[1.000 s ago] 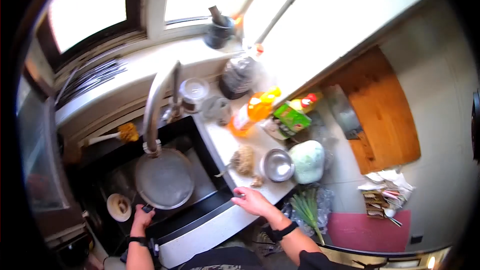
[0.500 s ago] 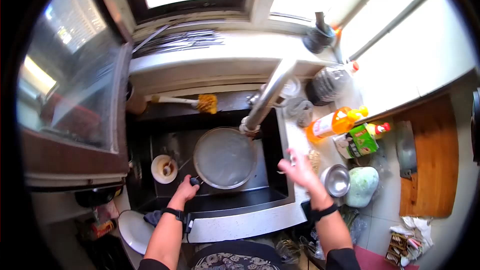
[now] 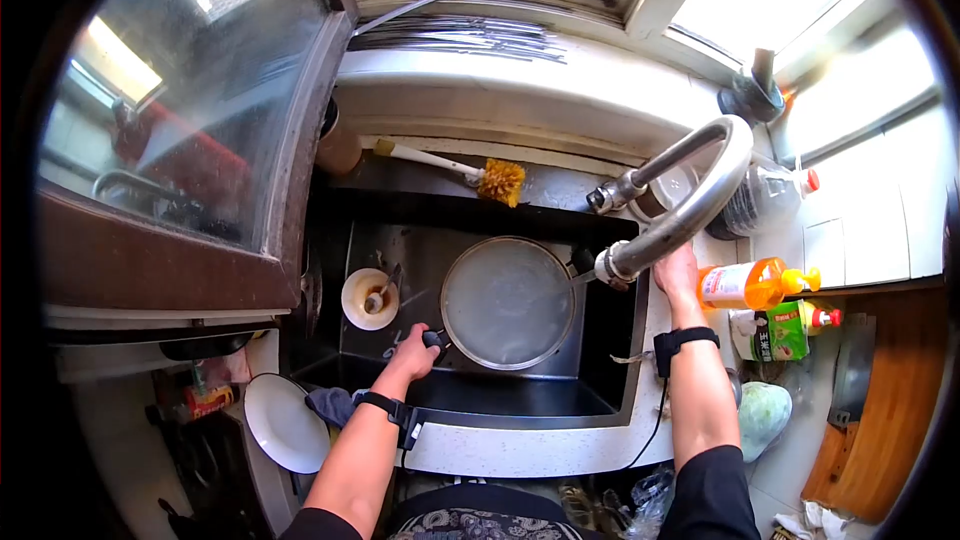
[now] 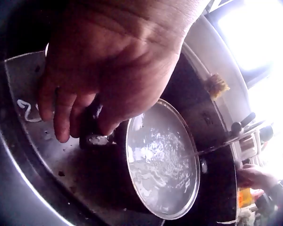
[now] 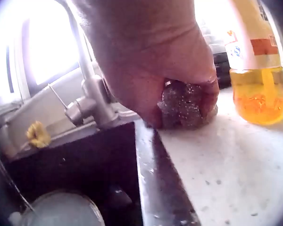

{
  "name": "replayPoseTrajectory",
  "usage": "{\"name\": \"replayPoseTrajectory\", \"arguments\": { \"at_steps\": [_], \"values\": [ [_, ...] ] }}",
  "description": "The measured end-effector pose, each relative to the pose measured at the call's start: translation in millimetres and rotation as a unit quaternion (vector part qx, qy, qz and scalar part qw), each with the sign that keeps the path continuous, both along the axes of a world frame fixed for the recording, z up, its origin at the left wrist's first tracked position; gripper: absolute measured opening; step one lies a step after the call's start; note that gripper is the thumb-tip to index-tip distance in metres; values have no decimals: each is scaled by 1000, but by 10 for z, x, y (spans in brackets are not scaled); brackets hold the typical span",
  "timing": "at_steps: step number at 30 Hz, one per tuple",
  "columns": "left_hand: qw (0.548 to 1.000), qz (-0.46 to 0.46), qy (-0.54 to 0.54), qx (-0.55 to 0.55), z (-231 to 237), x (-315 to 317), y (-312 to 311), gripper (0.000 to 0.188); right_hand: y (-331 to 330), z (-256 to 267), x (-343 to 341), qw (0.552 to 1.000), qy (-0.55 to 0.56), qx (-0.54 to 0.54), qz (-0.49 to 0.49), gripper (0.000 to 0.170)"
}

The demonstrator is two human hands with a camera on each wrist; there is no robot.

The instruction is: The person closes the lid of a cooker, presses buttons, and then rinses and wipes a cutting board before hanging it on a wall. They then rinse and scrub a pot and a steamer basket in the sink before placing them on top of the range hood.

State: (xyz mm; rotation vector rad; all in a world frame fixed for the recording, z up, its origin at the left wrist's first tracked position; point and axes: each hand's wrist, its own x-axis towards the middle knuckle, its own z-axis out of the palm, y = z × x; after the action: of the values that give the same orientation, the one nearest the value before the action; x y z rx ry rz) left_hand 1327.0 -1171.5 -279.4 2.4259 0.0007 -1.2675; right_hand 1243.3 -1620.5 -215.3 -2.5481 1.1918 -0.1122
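Observation:
A round pot (image 3: 508,305) full of cloudy water stands in the black sink (image 3: 500,408). My left hand (image 3: 408,358) grips its short black handle (image 4: 95,136) between thumb and fingers. From the faucet (image 3: 705,205) a thin stream of water runs into the pot. On the counter just right of the sink, my right hand (image 3: 678,275) has its fingers curled round a grey steel wool scourer (image 5: 184,106); the faucet partly covers this hand in the head view. Close by the right hand stands an orange dish soap bottle (image 3: 742,284).
A white bowl (image 3: 358,312) with a spoon sits in the sink's left part. Behind the sink lies a yellow-headed brush (image 3: 500,180). An open window pane (image 3: 190,140) juts in at left. A green package (image 3: 788,331) and a pale green melon (image 3: 763,418) are at right.
My right hand has reached forward along the counter, past the sink's right edge, and taken hold of the scourer. My left hand stays at the pot handle. The head view has turned left.

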Motion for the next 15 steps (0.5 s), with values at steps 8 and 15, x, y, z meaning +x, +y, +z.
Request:
{"name": "replayPoseTrajectory", "arguments": {
  "at_steps": [8, 15],
  "values": [
    [999, -27, -20, -42, -453, -18, 103, 51, 1346, 752, -40, 921, 173, 225, 266, 41],
    [994, 65, 66, -57, -261, -13, 54, 55, 2497, -638, -43, 825, 342, 221, 391, 26]
  ]
}}
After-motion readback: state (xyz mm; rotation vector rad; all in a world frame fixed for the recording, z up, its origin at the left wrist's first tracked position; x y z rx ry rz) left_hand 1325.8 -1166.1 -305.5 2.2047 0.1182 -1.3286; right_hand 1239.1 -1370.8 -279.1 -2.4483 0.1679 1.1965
